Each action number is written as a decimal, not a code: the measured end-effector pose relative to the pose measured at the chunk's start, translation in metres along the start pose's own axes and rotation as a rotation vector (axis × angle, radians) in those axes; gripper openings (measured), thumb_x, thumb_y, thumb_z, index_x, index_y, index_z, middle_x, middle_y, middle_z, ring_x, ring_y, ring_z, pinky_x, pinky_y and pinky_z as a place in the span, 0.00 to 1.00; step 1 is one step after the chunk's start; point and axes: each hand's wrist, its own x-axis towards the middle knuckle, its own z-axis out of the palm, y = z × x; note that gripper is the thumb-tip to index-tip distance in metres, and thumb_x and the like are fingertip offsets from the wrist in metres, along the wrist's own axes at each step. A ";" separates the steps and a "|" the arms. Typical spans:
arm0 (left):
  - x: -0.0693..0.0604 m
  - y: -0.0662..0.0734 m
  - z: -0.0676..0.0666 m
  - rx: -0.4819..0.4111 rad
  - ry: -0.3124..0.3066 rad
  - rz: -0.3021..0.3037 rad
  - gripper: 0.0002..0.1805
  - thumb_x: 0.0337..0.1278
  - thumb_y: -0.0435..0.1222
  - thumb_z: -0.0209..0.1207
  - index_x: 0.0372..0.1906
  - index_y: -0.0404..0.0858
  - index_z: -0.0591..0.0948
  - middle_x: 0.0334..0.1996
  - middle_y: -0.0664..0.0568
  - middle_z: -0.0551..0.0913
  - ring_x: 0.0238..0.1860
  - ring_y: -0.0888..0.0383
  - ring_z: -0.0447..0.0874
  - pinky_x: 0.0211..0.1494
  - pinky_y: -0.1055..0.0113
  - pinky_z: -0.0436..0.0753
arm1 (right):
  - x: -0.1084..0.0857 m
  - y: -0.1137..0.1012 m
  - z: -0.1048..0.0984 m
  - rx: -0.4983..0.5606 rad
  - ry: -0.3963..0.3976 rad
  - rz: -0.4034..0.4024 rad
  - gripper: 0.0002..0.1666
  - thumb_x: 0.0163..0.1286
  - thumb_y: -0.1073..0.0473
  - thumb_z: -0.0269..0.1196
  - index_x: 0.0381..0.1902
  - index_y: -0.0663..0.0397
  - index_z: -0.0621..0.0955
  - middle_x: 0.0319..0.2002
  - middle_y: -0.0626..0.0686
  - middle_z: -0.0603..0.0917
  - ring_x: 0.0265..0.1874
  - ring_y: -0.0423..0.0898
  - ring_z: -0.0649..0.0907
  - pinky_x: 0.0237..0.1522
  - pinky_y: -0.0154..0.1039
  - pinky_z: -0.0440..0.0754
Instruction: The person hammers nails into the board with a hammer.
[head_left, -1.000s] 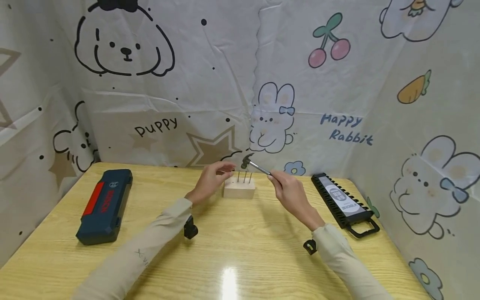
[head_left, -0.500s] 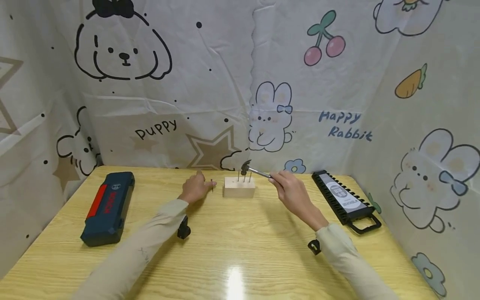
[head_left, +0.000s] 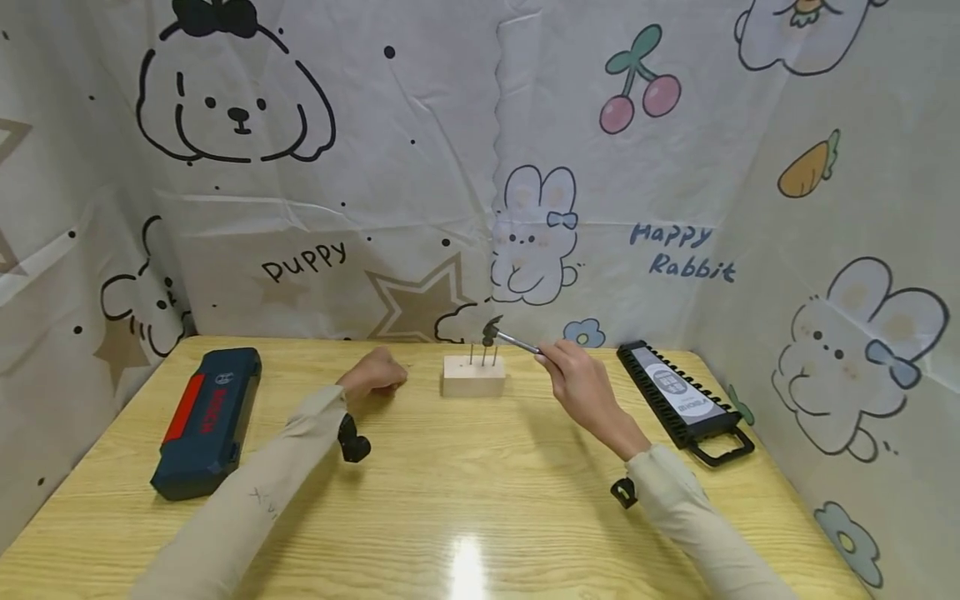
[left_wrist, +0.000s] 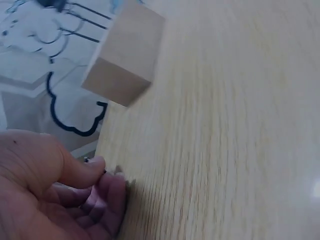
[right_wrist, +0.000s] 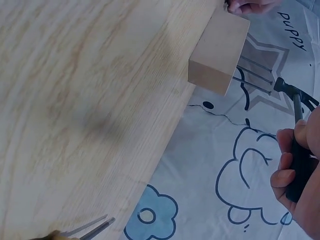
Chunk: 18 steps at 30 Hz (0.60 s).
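A pale wooden block [head_left: 472,377] stands near the table's back edge with three thin nails [right_wrist: 255,72] upright in its top. My right hand [head_left: 581,383] grips the dark handle of a claw hammer [head_left: 513,340]. Its head [right_wrist: 286,86] hovers just over the nail tops, apart from them in the right wrist view. Left of the block, my left hand [head_left: 375,372] is low at the table with curled fingers. In the left wrist view, thumb and fingers pinch something small and dark [left_wrist: 88,160], mostly hidden, which looks like a nail.
A dark blue and red tool case [head_left: 210,421] lies on the left of the table. On the right is a black toothed rack with a handle [head_left: 682,400]. Printed cloth [head_left: 420,208] hangs behind and beside the table. Two slim metal prongs [right_wrist: 92,227] show low in the right wrist view.
My left hand has moved left, away from the block, and down to the table. Half a second ago a nail showed at its fingertips. The hammer has dipped slightly and stays over the block.
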 end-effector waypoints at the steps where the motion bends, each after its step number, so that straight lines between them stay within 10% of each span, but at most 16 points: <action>1: -0.001 -0.002 -0.001 -0.051 -0.013 0.012 0.20 0.68 0.24 0.52 0.16 0.36 0.74 0.14 0.55 0.71 0.15 0.65 0.67 0.24 0.75 0.76 | 0.000 0.000 0.000 -0.003 -0.002 0.004 0.07 0.73 0.65 0.68 0.46 0.62 0.88 0.30 0.54 0.81 0.23 0.46 0.73 0.19 0.37 0.70; 6: -0.005 -0.006 0.001 -0.112 0.056 0.114 0.09 0.77 0.27 0.54 0.45 0.22 0.81 0.34 0.40 0.85 0.28 0.62 0.83 0.33 0.72 0.86 | -0.001 0.002 -0.001 -0.011 0.008 0.017 0.06 0.73 0.65 0.68 0.45 0.62 0.88 0.30 0.54 0.82 0.24 0.48 0.76 0.20 0.39 0.72; 10: -0.004 -0.003 0.010 -0.243 0.172 0.313 0.13 0.77 0.25 0.54 0.57 0.19 0.77 0.46 0.27 0.84 0.37 0.53 0.89 0.44 0.66 0.90 | -0.001 0.003 0.001 -0.001 0.016 0.008 0.06 0.73 0.65 0.68 0.44 0.61 0.88 0.31 0.54 0.82 0.25 0.48 0.78 0.21 0.40 0.75; 14: -0.002 0.013 0.021 -0.392 0.196 0.480 0.16 0.75 0.23 0.55 0.62 0.18 0.76 0.46 0.28 0.85 0.41 0.50 0.92 0.49 0.64 0.90 | 0.000 0.002 0.003 0.012 0.023 -0.001 0.06 0.73 0.65 0.68 0.45 0.62 0.88 0.30 0.55 0.82 0.25 0.49 0.78 0.21 0.41 0.75; 18: -0.001 0.028 0.034 -0.441 0.213 0.499 0.15 0.74 0.23 0.57 0.59 0.19 0.79 0.46 0.30 0.86 0.42 0.53 0.91 0.50 0.66 0.90 | 0.000 0.000 0.005 0.030 0.024 0.009 0.06 0.74 0.65 0.67 0.45 0.61 0.88 0.30 0.54 0.82 0.25 0.48 0.77 0.21 0.41 0.74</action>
